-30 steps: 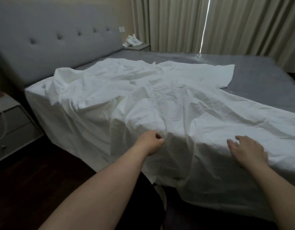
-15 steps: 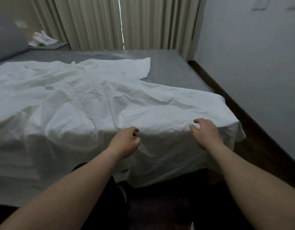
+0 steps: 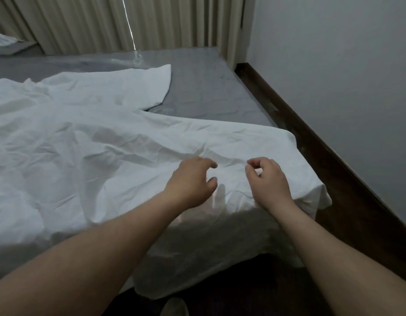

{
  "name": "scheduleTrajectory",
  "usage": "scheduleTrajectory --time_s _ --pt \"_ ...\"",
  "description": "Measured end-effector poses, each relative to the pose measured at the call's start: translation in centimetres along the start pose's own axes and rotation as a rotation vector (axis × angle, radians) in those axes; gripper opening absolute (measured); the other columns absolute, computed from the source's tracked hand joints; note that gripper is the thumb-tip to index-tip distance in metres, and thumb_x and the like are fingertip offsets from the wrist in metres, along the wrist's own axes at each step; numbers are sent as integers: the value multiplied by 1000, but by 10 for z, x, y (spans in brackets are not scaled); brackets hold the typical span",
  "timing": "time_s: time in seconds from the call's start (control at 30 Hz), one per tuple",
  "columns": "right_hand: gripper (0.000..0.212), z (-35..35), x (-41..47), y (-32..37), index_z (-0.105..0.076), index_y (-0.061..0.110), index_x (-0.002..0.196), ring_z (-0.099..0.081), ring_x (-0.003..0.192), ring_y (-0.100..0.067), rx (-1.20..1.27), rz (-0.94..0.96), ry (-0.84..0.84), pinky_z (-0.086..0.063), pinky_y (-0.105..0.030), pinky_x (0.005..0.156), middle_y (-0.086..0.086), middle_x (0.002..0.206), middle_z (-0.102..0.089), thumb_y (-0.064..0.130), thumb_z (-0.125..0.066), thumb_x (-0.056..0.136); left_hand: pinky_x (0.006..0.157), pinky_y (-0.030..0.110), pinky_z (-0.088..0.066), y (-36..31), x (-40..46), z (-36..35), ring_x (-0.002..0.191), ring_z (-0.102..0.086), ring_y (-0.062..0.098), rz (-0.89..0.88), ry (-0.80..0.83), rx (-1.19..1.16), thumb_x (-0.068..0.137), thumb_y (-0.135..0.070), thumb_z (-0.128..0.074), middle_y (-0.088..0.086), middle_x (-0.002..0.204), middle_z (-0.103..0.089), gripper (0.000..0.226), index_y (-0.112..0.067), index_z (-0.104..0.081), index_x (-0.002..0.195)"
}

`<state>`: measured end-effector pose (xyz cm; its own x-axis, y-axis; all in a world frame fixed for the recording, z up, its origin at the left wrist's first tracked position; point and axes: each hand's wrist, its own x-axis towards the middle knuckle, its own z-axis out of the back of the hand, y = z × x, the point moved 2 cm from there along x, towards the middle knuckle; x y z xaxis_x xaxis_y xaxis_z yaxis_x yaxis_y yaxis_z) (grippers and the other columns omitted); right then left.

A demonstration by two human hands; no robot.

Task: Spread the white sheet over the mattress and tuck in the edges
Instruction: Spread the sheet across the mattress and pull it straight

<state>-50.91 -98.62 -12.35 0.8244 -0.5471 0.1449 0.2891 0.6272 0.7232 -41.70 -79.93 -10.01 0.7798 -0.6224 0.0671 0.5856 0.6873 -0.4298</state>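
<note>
The white sheet lies crumpled across the near part of the bed, full of creases, its near edge hanging down over the side of the mattress toward the dark floor. One corner of it is folded back on top, toward the far side, and beyond that fold the grey mattress cover shows bare all the way to the curtains. At the right end the sheet drapes over the mattress corner.

Both hands are out over the sheet near that corner. The left hand hovers with fingers loosely curled and spread apart, gripping nothing that shows. The right hand sits just beside it, fingers curled with thumb and forefinger close together; whether they pinch cloth, I cannot tell.

Around the bed: pale pleated curtains along the far side with a thin bright slit of daylight, a plain grey wall on the right, and a dark baseboard running along its foot.
</note>
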Motion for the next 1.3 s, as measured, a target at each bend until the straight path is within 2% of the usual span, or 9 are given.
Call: scheduleTrajectory --time_s 0.13,0.3,0.6,0.67,0.8,0.97,1.07,1.2,1.3 --pt "26 -14 105 9 -63 24 125 -57 108 -10 29 54 29 -47 -30 95 8 119 -61 32 -56 101 110 38 -43 7 103 -8 130 -54 21 126 21 -124 93 -31 -59 0 139 -61 43 -23 -63 135" --pt "30 -15 174 25 -61 25 130 -58 101 -11 -37 -101 221 -43 -25 83 7 121 -64 30 -57 101 104 38 -50 12 163 6 119 -61 19 367 187 -332 93 -29 -60 -3 132 -65 43 -23 -62 136" --pt "22 103 216 135 -64 29 117 -70 86 -13 -114 -391 593 -46 -24 58 11 99 -69 36 -55 98 93 38 -56 -39 189 173 97 -67 16 613 343 -444 94 -33 -61 -7 109 -69 31 -23 -66 123" --pt "16 137 219 157 -65 31 108 -70 88 -14 -115 -414 642 -51 -26 60 10 99 -70 37 -55 97 90 37 -57 -63 191 204 96 -69 18 652 374 -462 93 -31 -61 -4 103 -71 28 -22 -67 119" --pt "14 212 247 179 -66 29 92 -72 87 -20 -53 -416 702 -62 -42 77 5 95 -72 38 -55 92 84 34 -56 -126 215 257 90 -69 17 683 414 -394 92 -26 -61 -3 100 -72 23 -23 -68 113" --pt "16 293 309 169 -71 17 96 -70 90 -24 -18 -336 732 -59 -47 87 -2 93 -73 26 -57 96 69 28 -51 -208 254 288 94 -71 24 746 322 -280 92 -26 -58 3 102 -74 25 -19 -70 113" --pt "16 342 344 159 -71 20 97 -69 90 -22 -33 -257 766 -59 -47 88 0 94 -73 27 -56 96 79 37 -57 -260 265 292 90 -72 26 799 267 -280 92 -25 -59 5 95 -75 25 -16 -72 112" --pt "19 385 384 159 -70 18 99 -71 89 -25 -90 -184 856 -60 -48 87 -5 94 -74 29 -55 98 90 37 -55 -310 277 298 97 -67 22 811 240 -232 95 -24 -57 2 104 -74 20 -16 -72 106" --pt "19 391 410 171 -70 17 98 -70 90 -25 -111 -127 888 -59 -50 89 -5 95 -73 30 -56 97 91 41 -55 -323 287 310 90 -64 20 823 189 -239 96 -25 -56 2 97 -69 12 -21 -67 95"
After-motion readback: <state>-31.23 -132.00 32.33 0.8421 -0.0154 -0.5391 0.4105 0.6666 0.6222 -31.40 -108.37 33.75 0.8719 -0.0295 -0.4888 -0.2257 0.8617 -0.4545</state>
